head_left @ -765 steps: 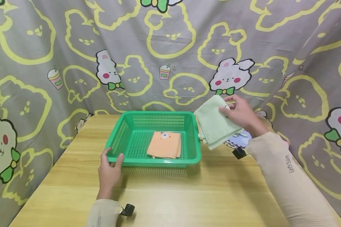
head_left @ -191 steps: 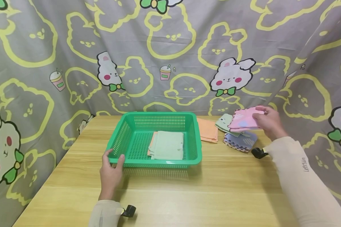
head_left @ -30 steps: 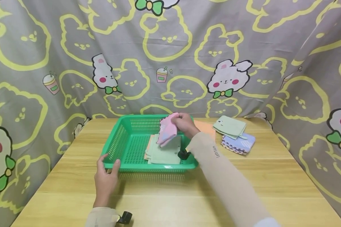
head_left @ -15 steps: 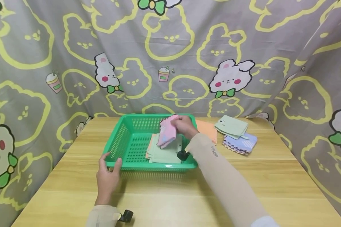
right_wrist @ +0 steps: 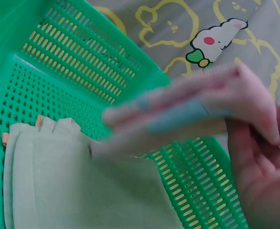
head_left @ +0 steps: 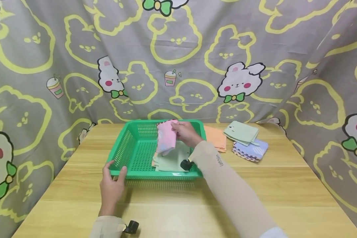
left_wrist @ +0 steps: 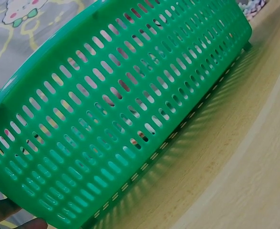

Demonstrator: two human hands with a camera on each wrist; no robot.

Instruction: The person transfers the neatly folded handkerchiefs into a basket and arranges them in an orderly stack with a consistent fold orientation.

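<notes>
My right hand (head_left: 187, 133) pinches a folded pink towel (head_left: 166, 136) by its right edge and holds it above the green plastic basket (head_left: 159, 174). In the right wrist view the pink towel (right_wrist: 178, 107) is blurred, with its folded layers spread a little apart. Below it, inside the basket, a folded pale green towel (head_left: 174, 162) lies on a folded orange towel (head_left: 153, 161) that is mostly covered. My left hand (head_left: 112, 190) grips the basket's front left corner, thumb at the front rim and fingers at the left side.
Right of the basket, another orange towel (head_left: 216, 138) lies on the wooden table (head_left: 172, 208). Beyond it, a pale green towel (head_left: 241, 131) overlaps a blue towel (head_left: 251, 150) with a checked edge. A patterned curtain (head_left: 190, 49) hangs close behind.
Earlier my right hand carried the pale green towel, which now lies in the basket. It then lifted the pink towel from the right-hand pile and brought it over the basket, lately shifting slightly left.
</notes>
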